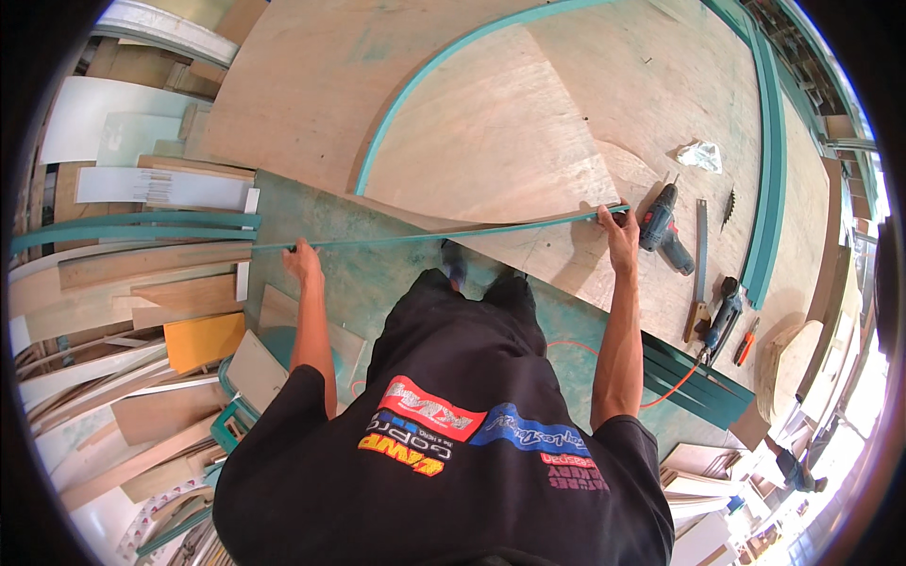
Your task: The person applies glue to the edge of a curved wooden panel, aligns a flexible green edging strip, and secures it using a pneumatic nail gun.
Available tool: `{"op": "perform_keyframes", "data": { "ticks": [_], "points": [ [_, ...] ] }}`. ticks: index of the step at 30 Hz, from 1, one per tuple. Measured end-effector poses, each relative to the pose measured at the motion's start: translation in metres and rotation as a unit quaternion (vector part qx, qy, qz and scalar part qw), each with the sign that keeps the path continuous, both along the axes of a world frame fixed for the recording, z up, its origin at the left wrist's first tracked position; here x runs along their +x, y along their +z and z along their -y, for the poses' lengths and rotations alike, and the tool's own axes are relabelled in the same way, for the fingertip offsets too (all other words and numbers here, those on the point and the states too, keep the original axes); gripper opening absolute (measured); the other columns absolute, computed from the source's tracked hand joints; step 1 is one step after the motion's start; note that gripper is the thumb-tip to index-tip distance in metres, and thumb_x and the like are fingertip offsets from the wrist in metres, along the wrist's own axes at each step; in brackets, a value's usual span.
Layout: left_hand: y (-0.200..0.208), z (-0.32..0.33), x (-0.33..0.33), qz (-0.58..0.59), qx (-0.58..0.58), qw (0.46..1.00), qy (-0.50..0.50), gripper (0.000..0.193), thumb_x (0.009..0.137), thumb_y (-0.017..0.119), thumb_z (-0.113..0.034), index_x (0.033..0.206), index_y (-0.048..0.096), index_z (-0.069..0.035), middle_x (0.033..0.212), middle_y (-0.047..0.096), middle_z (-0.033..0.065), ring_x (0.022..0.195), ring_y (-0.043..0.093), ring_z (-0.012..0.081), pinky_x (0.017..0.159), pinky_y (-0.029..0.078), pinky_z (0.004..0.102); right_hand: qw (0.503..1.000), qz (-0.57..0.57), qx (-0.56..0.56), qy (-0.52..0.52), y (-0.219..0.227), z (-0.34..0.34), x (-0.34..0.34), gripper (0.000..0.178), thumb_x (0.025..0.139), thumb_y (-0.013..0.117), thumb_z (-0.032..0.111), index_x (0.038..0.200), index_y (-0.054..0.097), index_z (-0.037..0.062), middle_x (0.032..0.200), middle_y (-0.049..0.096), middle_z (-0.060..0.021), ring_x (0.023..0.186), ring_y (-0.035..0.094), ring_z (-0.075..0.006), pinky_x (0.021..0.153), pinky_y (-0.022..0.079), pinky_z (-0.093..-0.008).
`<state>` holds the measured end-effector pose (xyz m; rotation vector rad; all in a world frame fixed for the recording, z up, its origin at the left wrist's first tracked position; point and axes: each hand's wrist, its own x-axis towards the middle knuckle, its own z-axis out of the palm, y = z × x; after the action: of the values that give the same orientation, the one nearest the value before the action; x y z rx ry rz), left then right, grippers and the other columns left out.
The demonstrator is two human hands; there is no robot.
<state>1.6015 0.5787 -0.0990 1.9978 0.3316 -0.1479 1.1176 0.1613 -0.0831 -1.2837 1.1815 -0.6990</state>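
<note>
A long, thin green strip spans from side to side in front of me, slightly bowed. My left hand pinches it near its left part, over the floor gap. At its right end, my right hand grips it above the plywood sheet. Beyond it, a curved green strip lies bent in an arc along a rounded wooden panel. Just right of my right hand lies a cordless drill.
Right of the drill are a metal square, a spiral drill bit, a blue corded tool, orange-handled pliers and crumpled plastic. Long green boards lie farther right. Stacked wood offcuts crowd the left. An orange cord trails below.
</note>
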Motion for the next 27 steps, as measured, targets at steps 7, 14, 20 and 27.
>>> {"op": "perform_keyframes", "data": {
  "ticks": [7,14,20,27],
  "points": [
    [-0.018,0.014,0.042,0.038,-0.023,0.997,-0.066,0.032,0.096,0.058,-0.016,0.104,0.05,0.013,0.102,0.059,0.0214,0.085,0.064,0.0302,0.074,0.065,0.0425,1.0,-0.017,-0.022,0.002,0.005,-0.008,0.006,0.055,0.094,0.076,0.022,0.138,0.053,-0.0037,0.102,0.065,-0.0036,0.091,0.061,-0.0107,0.085,0.05,-0.0272],
    [-0.019,0.039,0.06,0.05,-0.003,0.99,-0.131,0.033,0.095,0.061,-0.019,0.094,0.051,0.012,0.105,0.056,0.0219,0.08,0.065,0.029,0.07,0.063,0.0407,1.0,0.013,-0.016,-0.013,0.002,-0.011,0.004,0.058,0.096,0.074,0.022,0.142,0.049,-0.0035,0.099,0.061,-0.0013,0.091,0.058,-0.0098,0.084,0.049,-0.0264],
    [-0.016,0.059,0.074,0.073,0.029,0.985,-0.153,0.037,0.094,0.063,-0.024,0.095,0.052,0.012,0.107,0.054,0.0209,0.078,0.068,0.031,0.069,0.058,0.0425,0.999,0.025,0.022,-0.041,0.002,-0.013,0.006,0.074,0.093,0.076,0.022,0.15,0.038,-0.0073,0.105,0.059,-0.0057,0.096,0.058,-0.0148,0.09,0.049,-0.0291],
    [-0.018,0.083,0.099,0.065,0.045,0.975,-0.206,0.038,0.093,0.063,-0.026,0.096,0.055,0.012,0.109,0.054,0.024,0.084,0.065,0.036,0.074,0.053,0.0471,0.999,0.008,0.019,-0.044,0.005,-0.012,0.008,0.073,0.093,0.074,0.02,0.149,0.038,-0.0098,0.105,0.058,-0.0056,0.094,0.057,-0.0148,0.09,0.049,-0.0287]
  ]
}}
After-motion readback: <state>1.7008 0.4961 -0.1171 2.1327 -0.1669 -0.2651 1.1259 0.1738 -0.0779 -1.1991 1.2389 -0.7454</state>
